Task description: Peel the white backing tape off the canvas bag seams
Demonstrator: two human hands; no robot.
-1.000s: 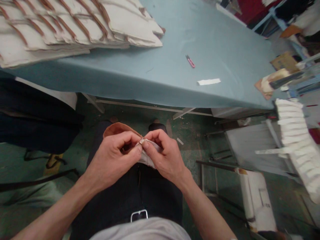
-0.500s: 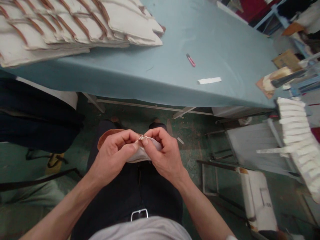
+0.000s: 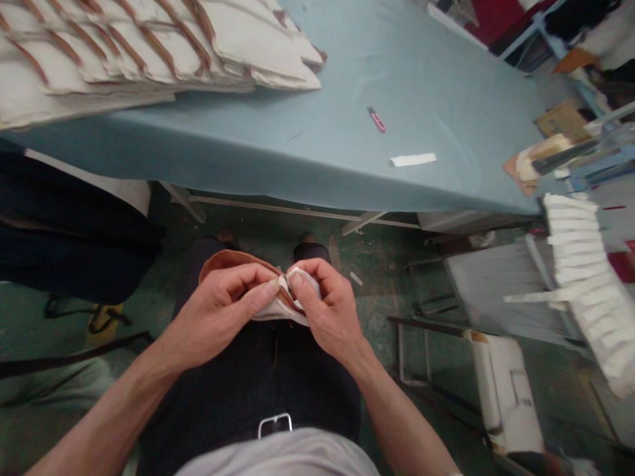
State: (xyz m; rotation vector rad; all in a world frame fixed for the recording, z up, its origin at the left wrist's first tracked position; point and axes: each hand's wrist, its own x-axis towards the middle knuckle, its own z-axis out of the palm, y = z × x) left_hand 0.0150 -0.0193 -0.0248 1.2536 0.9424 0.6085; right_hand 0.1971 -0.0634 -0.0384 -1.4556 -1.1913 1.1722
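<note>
In front of my lap I hold a sewn piece of white cloth and brown leather-like material (image 3: pixel 233 260) with both hands. My left hand (image 3: pixel 225 304) pinches its edge between thumb and fingers, and the brown part rises behind that hand. Close beside it, my right hand (image 3: pixel 325 301) is closed on a folded white part, thumb on top. The two thumb tips almost meet at the edge. Most of the piece's inside and underside is hidden by my hands.
A blue-covered table (image 3: pixel 347 178) stands ahead, bearing stacked white pieces with brown edges (image 3: pixel 268 46), pink-handled thread snips (image 3: pixel 377 120) and a white strip (image 3: pixel 413 160). Right of me are a bundle of white strips (image 3: pixel 578 244) and a metal frame (image 3: pixel 401 357). Dark cloth (image 3: pixel 74 231) hangs left.
The piece has been folded open between my hands, so more brown shows at its edge and behind my left hand. My right thumb has turned the white part over slightly.
</note>
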